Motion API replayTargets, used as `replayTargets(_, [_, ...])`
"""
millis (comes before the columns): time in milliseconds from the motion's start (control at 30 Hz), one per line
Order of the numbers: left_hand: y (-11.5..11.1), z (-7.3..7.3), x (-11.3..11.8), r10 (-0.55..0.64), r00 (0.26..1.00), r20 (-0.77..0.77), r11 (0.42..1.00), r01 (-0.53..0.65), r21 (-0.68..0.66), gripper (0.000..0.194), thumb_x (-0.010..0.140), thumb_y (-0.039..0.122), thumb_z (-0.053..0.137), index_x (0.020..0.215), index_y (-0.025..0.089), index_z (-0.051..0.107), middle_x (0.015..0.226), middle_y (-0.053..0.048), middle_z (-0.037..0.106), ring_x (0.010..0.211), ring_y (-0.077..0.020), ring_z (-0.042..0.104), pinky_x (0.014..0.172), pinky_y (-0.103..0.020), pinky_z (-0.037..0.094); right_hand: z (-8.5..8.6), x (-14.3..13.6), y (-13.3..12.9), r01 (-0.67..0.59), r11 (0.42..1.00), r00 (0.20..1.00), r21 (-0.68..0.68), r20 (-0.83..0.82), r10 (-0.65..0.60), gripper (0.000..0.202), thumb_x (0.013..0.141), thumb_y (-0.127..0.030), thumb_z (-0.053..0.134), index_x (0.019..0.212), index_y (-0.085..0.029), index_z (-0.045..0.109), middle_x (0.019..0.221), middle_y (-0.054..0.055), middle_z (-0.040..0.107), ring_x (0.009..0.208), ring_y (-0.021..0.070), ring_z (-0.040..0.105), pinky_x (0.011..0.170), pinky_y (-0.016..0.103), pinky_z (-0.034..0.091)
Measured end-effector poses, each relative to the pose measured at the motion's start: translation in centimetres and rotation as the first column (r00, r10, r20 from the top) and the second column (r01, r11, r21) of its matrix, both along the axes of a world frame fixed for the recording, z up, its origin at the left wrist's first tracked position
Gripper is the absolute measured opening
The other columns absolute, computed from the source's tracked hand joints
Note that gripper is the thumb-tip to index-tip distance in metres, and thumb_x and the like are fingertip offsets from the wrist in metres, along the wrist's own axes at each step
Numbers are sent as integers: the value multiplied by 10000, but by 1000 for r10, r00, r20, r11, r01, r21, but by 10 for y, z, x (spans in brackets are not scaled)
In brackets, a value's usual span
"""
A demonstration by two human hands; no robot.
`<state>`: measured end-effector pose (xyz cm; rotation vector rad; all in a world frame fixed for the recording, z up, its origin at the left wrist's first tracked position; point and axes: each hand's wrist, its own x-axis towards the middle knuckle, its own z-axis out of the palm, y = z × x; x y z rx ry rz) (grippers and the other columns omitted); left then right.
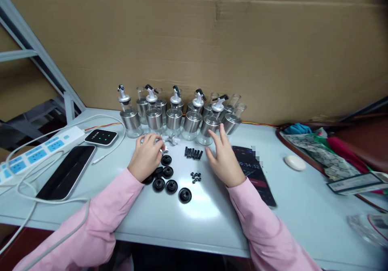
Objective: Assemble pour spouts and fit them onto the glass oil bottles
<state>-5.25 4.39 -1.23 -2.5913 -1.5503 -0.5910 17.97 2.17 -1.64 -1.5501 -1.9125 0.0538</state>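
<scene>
Ahead and left of the right fingers (223, 135), spread and empty, 5 steel-banded clear-glass bottles (192, 121) had silver-and-black spouts (198, 100); others (232, 122) had none. The left fingers (156, 138) curled by whitish pieces (173, 140), hold unclear.

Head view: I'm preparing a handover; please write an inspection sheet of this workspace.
Surface: pale grey, glossy table, glare near the front.
Job's things: glass bottles with silver metal sleeves, five with silver pourers; round black plastic discs; short black tubes; tiny black pieces.
Clutter: dark-screened phone; black phone showing a timer; white oval object.
Hands: left hand curled by the discs, grasp unclear; right hand open beside the bottles.
Cables: white cables by white power strip.
Surroundings: brown cardboard sheet behind.
</scene>
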Motion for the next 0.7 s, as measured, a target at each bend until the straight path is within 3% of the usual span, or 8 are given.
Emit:
replayTargets(200, [-1, 5, 1, -58, 990, 127, 997, 51, 61, 144, 821, 88, 434, 855, 183, 536, 1007, -60, 595, 1021, -231, 513, 907, -449, 320, 2, 0, -2, 61, 988, 998, 143, -11, -60, 356, 814, -189, 479, 1164, -129, 501, 1474, 163, 175, 1367, 324, 122, 1068, 543, 221])
replayTargets(300, [-6, 7, 6, -197, 949, 246, 976, 166, 141, 131, 856, 95, 416, 906, 169, 511, 952, -60, 601, 949, -205, 527, 835, -379, 377, 10, -2, -5, 32, 980, 997, 196, -69, -18, 256, 815, -203, 505, 1053, -151, 585, 1349, 159, 381, 1293, 312, 293, 1035, 521, 287])
replayTargets(400, [-13, 6, 12, -372, 892, 258, 922, 321, 218, 128, 881, 102, 403, 936, 164, 501, 935, -64, 594, 890, -187, 523, 787, -342, 399, 17, -7, -9, -81, 985, 982, 154, -159, 105, 162, 813, -254, 558, 934, -195, 648, 1128, 115, 550, 1109, 262, 475, 959, 474, 377])
replayTargets(500, [-19, 2, 17, -484, 839, 250, 869, 428, 248, 135, 886, 85, 401, 940, 162, 499, 924, -64, 596, 858, -176, 518, 774, -332, 408, 20, -15, -13, -187, 980, 946, 67, -256, 198, 122, 789, -283, 609, 866, -217, 676, 1088, 89, 574, 1067, 245, 498, 951, 461, 372])
replayTargets(700, [-21, -1, 20, -533, 795, 288, 842, 466, 273, 129, 889, 87, 399, 930, 167, 493, 889, -59, 607, 852, -167, 525, 777, -329, 417, 21, -23, -18, -316, 949, 886, -2, -358, 294, 100, 783, -263, 618, 844, -211, 677, 1114, 89, 566, 1097, 239, 483, 960, 448, 354])
